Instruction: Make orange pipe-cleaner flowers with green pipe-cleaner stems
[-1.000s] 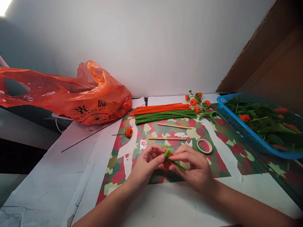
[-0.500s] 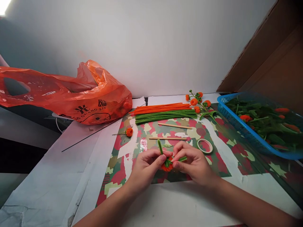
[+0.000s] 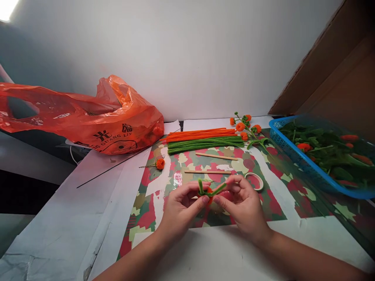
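Between my hands is a small orange pipe-cleaner flower (image 3: 210, 200), partly covered by my fingers. My left hand (image 3: 180, 205) pinches it from the left, thumb in front and fingers behind. A green pipe cleaner (image 3: 217, 190) lies across the flower, one end standing up by my left fingers and the other slanting up to the right. My right hand (image 3: 246, 203) has its fingers at that slanting end, while its thumb rests close to the flower. Farther left on the mat lies a finished-looking orange flower (image 3: 159, 164) with thin wire stems.
Bundles of orange pipe cleaners (image 3: 199, 134) and green pipe cleaners (image 3: 205, 144) lie behind two thin sticks (image 3: 216, 156). A tape roll (image 3: 254, 182) sits near my right hand. Around them are a flower spray (image 3: 247, 127), a blue basket (image 3: 310, 166) of leaves and flowers, and an orange plastic bag (image 3: 123, 125).
The flower has tilted, so less of its orange shows. The green pipe cleaner's right end now slants upward, and my right fingers have moved out along it.
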`<state>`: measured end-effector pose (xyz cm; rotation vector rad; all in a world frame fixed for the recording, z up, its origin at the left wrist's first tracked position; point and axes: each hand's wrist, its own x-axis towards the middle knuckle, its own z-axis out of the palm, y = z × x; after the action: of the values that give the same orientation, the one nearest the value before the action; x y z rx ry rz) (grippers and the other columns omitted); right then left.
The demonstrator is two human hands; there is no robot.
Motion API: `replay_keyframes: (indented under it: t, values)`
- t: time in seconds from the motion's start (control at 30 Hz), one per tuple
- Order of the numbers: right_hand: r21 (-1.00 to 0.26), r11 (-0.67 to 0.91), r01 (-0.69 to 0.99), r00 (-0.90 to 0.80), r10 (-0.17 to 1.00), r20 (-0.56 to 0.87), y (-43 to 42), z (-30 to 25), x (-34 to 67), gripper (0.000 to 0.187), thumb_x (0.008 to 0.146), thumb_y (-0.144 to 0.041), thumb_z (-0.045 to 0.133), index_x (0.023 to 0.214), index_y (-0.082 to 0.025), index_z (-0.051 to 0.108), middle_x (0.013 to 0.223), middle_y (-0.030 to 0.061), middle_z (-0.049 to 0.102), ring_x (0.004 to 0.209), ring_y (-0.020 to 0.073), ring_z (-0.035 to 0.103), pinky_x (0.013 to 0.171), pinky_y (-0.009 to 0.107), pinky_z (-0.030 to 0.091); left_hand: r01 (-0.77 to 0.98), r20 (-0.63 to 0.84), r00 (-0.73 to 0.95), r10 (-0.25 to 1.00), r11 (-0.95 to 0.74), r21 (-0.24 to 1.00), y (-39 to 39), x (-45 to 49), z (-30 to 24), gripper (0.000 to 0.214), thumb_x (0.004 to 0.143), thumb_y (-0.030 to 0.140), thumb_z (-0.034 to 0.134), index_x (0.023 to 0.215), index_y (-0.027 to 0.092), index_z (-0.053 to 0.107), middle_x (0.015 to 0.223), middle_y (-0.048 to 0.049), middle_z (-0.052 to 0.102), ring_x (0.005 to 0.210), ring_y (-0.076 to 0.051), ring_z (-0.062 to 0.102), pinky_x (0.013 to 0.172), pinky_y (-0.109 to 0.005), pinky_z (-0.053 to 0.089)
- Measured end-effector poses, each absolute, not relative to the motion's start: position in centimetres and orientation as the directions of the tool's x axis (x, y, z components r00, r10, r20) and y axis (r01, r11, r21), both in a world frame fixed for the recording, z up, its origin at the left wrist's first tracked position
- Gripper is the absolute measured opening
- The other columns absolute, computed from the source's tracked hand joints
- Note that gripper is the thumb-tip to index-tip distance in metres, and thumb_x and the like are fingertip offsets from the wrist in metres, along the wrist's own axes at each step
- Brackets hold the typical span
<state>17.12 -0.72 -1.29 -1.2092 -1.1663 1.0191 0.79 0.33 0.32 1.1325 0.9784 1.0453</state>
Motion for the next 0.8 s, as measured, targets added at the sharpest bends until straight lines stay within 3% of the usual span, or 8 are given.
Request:
replay_keyframes:
  t: [0.2, 0.53, 0.8]
  values:
    - [-0.959, 0.277, 0.064, 0.081, 0.956, 0.282, -0.6, -1.0, 17.1, 0.005, 0.075, -0.02, 0.072, 0.075, -0.021, 0.067, 0.072, 0.0017, 0.069, 0.066, 0.016, 0.064, 0.059, 0.027, 0.053, -0.139, -0.044, 0.247, 0.968, 0.081, 0.987, 0.3, 1.1, 0.5, 0.015, 0.076, 0.022, 0.071, 0.09, 0.017, 0.072, 0.099, -0.0093, 0.068, 0.09, -0.021, 0.066, 0.074, -0.028, 0.058]
    - [-0.719, 0.641, 0.267, -0.151, 0.765, 0.626, 0.0, 0.3, 17.7, 0.025, 0.079, -0.002, 0.057, 0.087, -0.022, 0.069, 0.08, 0.0042, 0.068, 0.075, 0.0174, 0.062, 0.065, 0.031, 0.052, -0.181, -0.062, 0.263, 0.963, 0.113, 0.977, 0.3, 1.0, 0.4, 0.017, 0.075, 0.021, 0.072, 0.092, 0.018, 0.074, 0.097, -0.0085, 0.069, 0.09, -0.02, 0.066, 0.077, -0.028, 0.056]
    - [-0.614, 0.687, 0.389, -0.301, 0.724, 0.62, 0.3, 0.7, 18.3, 0.024, 0.082, 0.001, 0.051, 0.089, -0.018, 0.065, 0.081, 0.0062, 0.066, 0.077, 0.0175, 0.057, 0.066, 0.031, 0.05, -0.125, -0.044, 0.279, 0.959, 0.082, 0.989, 0.1, 1.1, 0.4, 0.021, 0.077, 0.021, 0.071, 0.096, 0.02, 0.064, 0.097, -0.0054, 0.068, 0.089, -0.018, 0.066, 0.072, -0.025, 0.056]
